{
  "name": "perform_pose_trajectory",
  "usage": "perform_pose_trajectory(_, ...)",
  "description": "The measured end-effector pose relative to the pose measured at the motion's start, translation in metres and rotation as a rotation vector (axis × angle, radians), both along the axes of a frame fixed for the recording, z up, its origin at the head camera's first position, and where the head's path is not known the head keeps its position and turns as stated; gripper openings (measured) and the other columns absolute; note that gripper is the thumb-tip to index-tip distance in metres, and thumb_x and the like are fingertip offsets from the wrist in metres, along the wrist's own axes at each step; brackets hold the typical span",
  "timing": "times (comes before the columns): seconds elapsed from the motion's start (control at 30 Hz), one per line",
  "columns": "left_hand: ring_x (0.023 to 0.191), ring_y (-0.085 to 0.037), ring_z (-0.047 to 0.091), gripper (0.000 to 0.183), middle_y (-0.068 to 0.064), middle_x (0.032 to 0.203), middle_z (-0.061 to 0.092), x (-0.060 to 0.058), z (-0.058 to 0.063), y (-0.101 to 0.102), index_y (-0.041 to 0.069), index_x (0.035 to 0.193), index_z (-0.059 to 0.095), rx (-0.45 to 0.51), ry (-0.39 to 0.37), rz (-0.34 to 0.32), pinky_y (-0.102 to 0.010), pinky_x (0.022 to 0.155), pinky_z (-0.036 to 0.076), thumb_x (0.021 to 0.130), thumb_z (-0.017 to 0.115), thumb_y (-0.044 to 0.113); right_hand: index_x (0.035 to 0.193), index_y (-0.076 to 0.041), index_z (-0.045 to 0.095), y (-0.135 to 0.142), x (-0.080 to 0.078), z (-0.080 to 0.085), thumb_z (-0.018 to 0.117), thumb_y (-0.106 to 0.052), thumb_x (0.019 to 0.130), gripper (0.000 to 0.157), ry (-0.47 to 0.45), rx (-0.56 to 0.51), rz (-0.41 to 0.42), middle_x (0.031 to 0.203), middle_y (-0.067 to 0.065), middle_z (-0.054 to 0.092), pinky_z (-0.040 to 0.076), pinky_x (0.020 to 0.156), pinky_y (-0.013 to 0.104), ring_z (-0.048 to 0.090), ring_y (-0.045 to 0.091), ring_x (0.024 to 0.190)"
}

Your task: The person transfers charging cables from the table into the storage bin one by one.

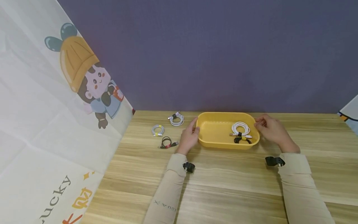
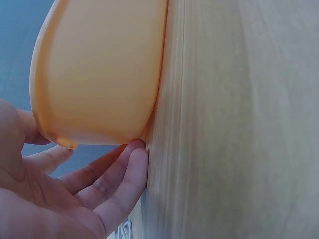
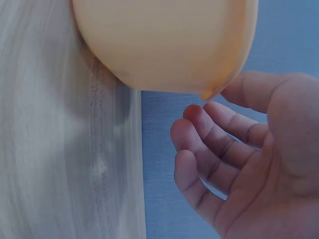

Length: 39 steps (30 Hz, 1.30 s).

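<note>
A yellow tray (image 1: 215,130) is at the far side of the wood-grain counter (image 1: 223,180), held by both ends. At its left end the left hand's (image 1: 188,138) grip is partly closed, thumb over the rim and fingers against the outer wall, the lowest fingertips close to the counter. At the other end the right hand's (image 1: 272,129) grip pinches the rim between thumb and forefinger, the remaining fingers loosely bent below it. In the tray's right part lie a white coiled cable (image 1: 233,128) with a black strap and, partly beneath it, a black cable (image 1: 237,140) with a yellow tie. Left of the tray, on the counter, are a white cable with a dark strap (image 1: 177,124), a pale cable with yellow ties (image 1: 153,130) and a dark cable with a red tie (image 1: 168,145), all apart from one another. A dark blue-purple backdrop (image 1: 223,56) rises behind.
</note>
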<state>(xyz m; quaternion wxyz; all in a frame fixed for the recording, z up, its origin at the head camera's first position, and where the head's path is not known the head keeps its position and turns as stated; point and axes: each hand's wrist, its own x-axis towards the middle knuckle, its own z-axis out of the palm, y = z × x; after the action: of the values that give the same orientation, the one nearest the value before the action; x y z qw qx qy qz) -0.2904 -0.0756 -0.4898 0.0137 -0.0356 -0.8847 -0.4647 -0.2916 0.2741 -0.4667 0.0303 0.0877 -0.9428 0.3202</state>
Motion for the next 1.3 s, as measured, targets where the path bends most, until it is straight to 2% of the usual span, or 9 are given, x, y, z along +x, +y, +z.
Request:
perform_pose_trajectory(0.2, 0.114, -0.029, 0.069, 0.052, -0.013, 0.129, 0.071, 0.0, -0.001, 0.0, 0.029, 0.159, 0.038, -0.008, 0.007, 0.002, -0.048, 0.098, 0.054, 0.108, 0.047, 0.027, 0.124, 0.003, 0.058, 0.002, 0.0, -0.005, 0.05, -0.034, 0.107, 0.041, -0.022, -0.018, 0.008, 0.108, 0.022, 0.066, 0.046, 0.069, 0.031, 0.062, 0.029, 0.09)
perform_pose_trajectory(0.5, 0.115, -0.03, 0.069, 0.052, -0.014, 0.13, 0.07, 0.001, -0.001, -0.001, 0.031, 0.159, 0.038, -0.005, 0.012, 0.0, -0.049, 0.1, 0.054, 0.108, 0.048, 0.026, 0.127, 0.004, 0.057, 0.005, -0.003, -0.013, 0.043, -0.036, 0.11, 0.046, -0.082, -0.051, 0.027, 0.114, 0.026, 0.065, 0.048, 0.071, 0.031, 0.06, 0.033, 0.098)
perform_pose_trajectory(0.63, 0.114, -0.03, 0.069, 0.052, -0.014, 0.129, 0.071, 0.001, -0.001, -0.001, 0.032, 0.158, 0.038, -0.004, 0.012, 0.0, -0.049, 0.099, 0.054, 0.108, 0.047, 0.026, 0.129, 0.006, 0.053, 0.005, -0.003, -0.016, 0.038, -0.038, 0.111, 0.049, -0.159, -0.109, 0.048, 0.115, 0.025, 0.061, 0.049, 0.07, 0.029, 0.06, 0.024, 0.091)
perform_pose_trajectory(0.77, 0.112, -0.03, 0.069, 0.052, -0.014, 0.128, 0.071, 0.001, -0.001, -0.001, 0.035, 0.158, 0.038, -0.004, 0.01, 0.002, -0.049, 0.097, 0.055, 0.108, 0.047, 0.027, 0.127, 0.008, 0.049, 0.006, -0.004, -0.02, 0.034, -0.037, 0.112, 0.05, -0.231, -0.221, 0.088, 0.117, 0.026, 0.058, 0.054, 0.072, 0.026, 0.064, 0.014, 0.089)
perform_pose_trajectory(0.9, 0.111, -0.03, 0.07, 0.052, -0.014, 0.127, 0.072, 0.001, -0.001, -0.001, 0.034, 0.158, 0.038, -0.001, 0.01, 0.002, -0.049, 0.097, 0.054, 0.108, 0.047, 0.027, 0.127, 0.012, 0.048, 0.009, -0.006, -0.025, 0.029, -0.032, 0.113, 0.049, -0.248, -0.293, 0.127, 0.121, 0.03, 0.055, 0.056, 0.075, 0.023, 0.067, 0.008, 0.09)
perform_pose_trajectory(1.03, 0.111, -0.029, 0.07, 0.052, -0.014, 0.127, 0.072, 0.001, -0.001, -0.001, 0.034, 0.158, 0.038, 0.001, 0.009, 0.001, -0.048, 0.098, 0.054, 0.108, 0.047, 0.026, 0.129, 0.013, 0.048, 0.012, -0.007, -0.029, 0.028, -0.03, 0.113, 0.05, -0.256, -0.318, 0.132, 0.128, 0.033, 0.052, 0.056, 0.075, 0.021, 0.066, 0.003, 0.089)
perform_pose_trajectory(1.23, 0.108, -0.028, 0.07, 0.051, -0.013, 0.125, 0.072, 0.001, -0.001, -0.001, 0.036, 0.158, 0.038, 0.003, 0.01, 0.002, -0.045, 0.093, 0.056, 0.108, 0.047, 0.027, 0.138, 0.012, 0.046, 0.013, -0.005, -0.032, 0.03, -0.041, 0.112, 0.061, -0.283, -0.341, 0.107, 0.135, 0.031, 0.053, 0.054, 0.078, 0.019, 0.06, -0.007, 0.091)
perform_pose_trajectory(1.3, 0.107, -0.027, 0.07, 0.051, -0.013, 0.125, 0.073, 0.001, -0.001, -0.001, 0.036, 0.157, 0.039, 0.005, 0.011, 0.002, -0.044, 0.091, 0.056, 0.108, 0.048, 0.027, 0.138, 0.012, 0.047, 0.013, -0.005, -0.034, 0.032, -0.042, 0.112, 0.062, -0.281, -0.357, 0.105, 0.132, 0.026, 0.056, 0.054, 0.079, 0.018, 0.059, -0.009, 0.092)
